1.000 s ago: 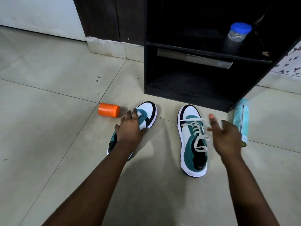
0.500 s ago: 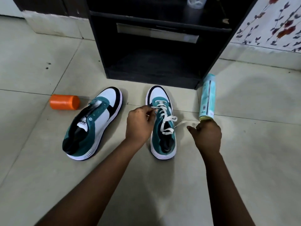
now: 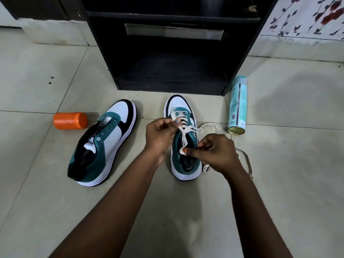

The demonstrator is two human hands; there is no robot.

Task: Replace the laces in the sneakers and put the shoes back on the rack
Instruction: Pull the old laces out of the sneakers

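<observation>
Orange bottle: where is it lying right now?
In the head view the orange bottle lies on its side on the tiled floor at the left, just left of the unlaced sneaker, apart from both hands.

Two teal, white and black sneakers sit on the tiled floor before the black rack (image 3: 167,84). The left sneaker (image 3: 104,144) (unlaced) leans on its side; the right sneaker (image 3: 183,159) stands upright, its cream lace (image 3: 188,130) partly threaded, loose ends trailing right.
</observation>
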